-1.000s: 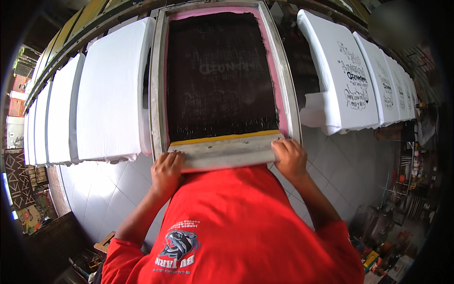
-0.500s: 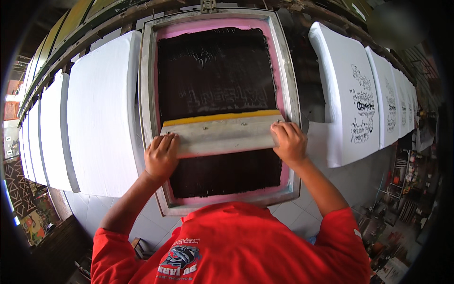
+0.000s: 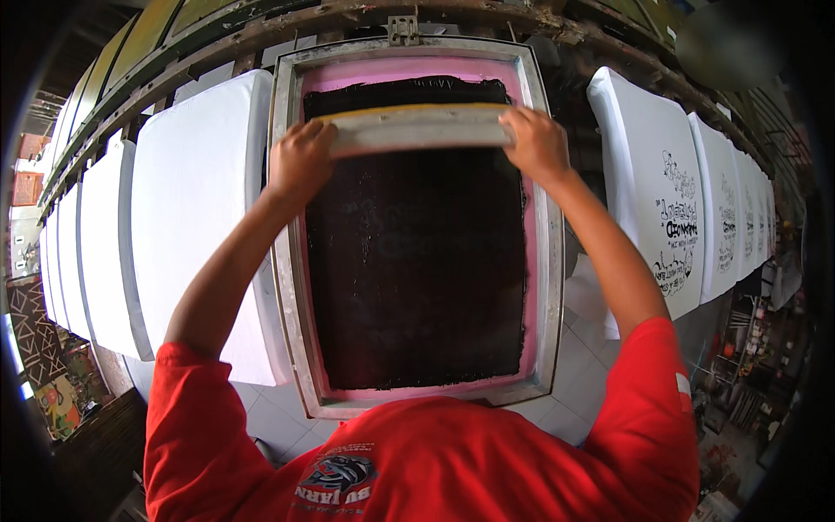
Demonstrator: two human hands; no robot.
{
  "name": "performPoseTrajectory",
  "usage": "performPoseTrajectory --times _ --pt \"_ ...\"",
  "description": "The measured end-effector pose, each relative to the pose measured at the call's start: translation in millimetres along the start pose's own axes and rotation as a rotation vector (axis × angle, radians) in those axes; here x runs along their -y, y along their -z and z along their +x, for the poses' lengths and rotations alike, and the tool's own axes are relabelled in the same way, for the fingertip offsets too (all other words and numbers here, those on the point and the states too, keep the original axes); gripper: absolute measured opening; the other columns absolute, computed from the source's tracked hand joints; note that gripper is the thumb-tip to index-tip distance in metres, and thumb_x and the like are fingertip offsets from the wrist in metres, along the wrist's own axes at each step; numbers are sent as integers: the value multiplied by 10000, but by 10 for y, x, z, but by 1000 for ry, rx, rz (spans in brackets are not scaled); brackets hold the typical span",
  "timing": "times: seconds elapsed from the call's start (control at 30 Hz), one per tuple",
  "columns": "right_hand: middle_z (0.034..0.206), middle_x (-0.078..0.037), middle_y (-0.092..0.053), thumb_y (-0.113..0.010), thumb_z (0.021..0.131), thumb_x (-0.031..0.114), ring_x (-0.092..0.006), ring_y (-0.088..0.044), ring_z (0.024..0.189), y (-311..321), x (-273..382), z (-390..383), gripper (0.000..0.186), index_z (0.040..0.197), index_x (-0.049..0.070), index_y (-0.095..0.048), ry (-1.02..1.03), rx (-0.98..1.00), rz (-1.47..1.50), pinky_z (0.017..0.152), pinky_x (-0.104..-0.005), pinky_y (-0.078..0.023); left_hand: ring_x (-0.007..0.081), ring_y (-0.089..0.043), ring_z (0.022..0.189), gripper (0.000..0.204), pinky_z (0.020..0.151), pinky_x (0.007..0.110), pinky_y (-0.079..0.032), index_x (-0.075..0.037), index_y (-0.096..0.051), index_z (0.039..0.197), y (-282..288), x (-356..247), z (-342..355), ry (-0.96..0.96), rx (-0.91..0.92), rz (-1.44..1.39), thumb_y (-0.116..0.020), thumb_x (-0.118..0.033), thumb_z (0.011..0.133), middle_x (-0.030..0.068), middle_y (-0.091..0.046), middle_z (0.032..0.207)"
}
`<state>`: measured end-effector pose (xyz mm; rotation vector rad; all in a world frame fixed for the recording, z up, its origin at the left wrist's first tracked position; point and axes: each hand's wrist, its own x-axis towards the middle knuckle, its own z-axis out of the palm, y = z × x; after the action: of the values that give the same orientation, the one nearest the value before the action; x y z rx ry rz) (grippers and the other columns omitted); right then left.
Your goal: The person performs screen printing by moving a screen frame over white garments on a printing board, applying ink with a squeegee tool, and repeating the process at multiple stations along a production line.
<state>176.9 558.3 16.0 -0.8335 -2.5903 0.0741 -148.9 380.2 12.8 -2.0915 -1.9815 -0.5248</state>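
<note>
Two rows of white cloth-covered panels flank the work: plain panels (image 3: 196, 217) on the left, printed panels (image 3: 644, 217) with black designs on the right. Between them lies the screen frame (image 3: 547, 287), a pale, worn rectangle that looks like metal, rigid and fairly heavy; its side rails (image 3: 291, 291) would be the sound places to hold it. Inside the rails, pink mesh (image 3: 383, 70) borders a broad sheet of black ink (image 3: 417, 287), which appears wet and slick. The mesh is probably taut and easily torn by a sharp corner, so it is no place for fingers.

Across the far part of the ink sits the squeegee (image 3: 417, 132), a long grey bar, well apart from the person's red shirt (image 3: 470, 452). It looks stiff and moderately light, best held at both ends so that neither dips. The left hand (image 3: 300, 161) and right hand (image 3: 535, 143) do so, each clamped around its own end with fingers curled over the top; the thumbs are hard to make out. Smallest is the yellow blade (image 3: 400, 108) along the bar's far edge, likely rubbery and flexible. Whether it touches the mesh cannot be told.
</note>
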Motion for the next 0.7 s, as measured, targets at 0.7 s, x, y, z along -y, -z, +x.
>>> performPoseTrajectory --times 0.7 --pt "868 -131 -667 -768 696 170 -344 -657 848 1476 926 -694 211 852 87 -654 -112 160 -27 712 -442 -528 372 -656 870 204 749 484 -532 -82 -638 903 1511 -853 -572 205 249 -91 -677 -104 705 142 -679 883"
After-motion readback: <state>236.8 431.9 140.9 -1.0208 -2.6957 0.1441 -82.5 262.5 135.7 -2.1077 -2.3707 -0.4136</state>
